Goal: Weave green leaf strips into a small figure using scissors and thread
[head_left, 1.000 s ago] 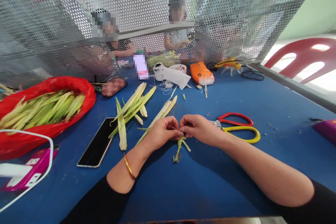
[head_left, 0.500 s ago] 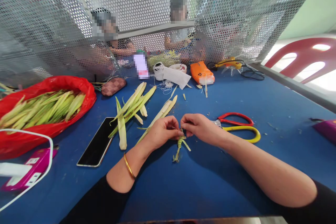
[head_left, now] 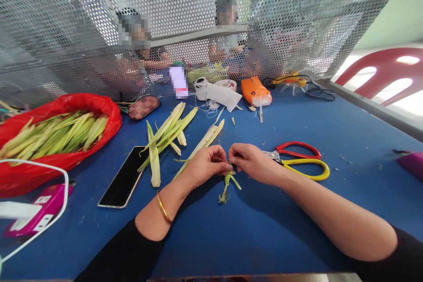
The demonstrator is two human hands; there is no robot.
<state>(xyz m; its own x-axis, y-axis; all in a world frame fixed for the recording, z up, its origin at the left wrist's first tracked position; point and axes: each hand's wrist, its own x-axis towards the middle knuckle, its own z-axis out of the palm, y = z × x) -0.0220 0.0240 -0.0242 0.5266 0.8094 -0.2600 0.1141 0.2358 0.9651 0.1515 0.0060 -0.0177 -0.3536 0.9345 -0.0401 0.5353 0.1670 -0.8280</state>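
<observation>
Between thumb and fingers, my left hand (head_left: 206,163) pinches a small woven piece of green corn husk (head_left: 227,179). Its knotted, frayed end hangs down over the blue table (head_left: 205,238). My right hand (head_left: 251,161) is closed in a pinch right beside the upper part of this piece. Whatever lies between the right fingertips is too small to make out. Loose corn husks (head_left: 205,138) lie just beyond my left hand, and another bunch of husks (head_left: 170,134) is farther left. Scissors (head_left: 306,165) with one red and one yellow handle lie by my right wrist.
At left are a red bag (head_left: 114,116) of husks, a dark phone (head_left: 120,180) and a purple power strip (head_left: 54,207). White thread (head_left: 211,106), an orange tissue pack (head_left: 254,90) and a yellow glue gun (head_left: 291,80) sit near the perforated metal screen (head_left: 185,0). Two people sit behind it.
The view has shifted very slightly. Both hands keep nearly the same pinched pose at the woven husk piece; nothing has been let go.
</observation>
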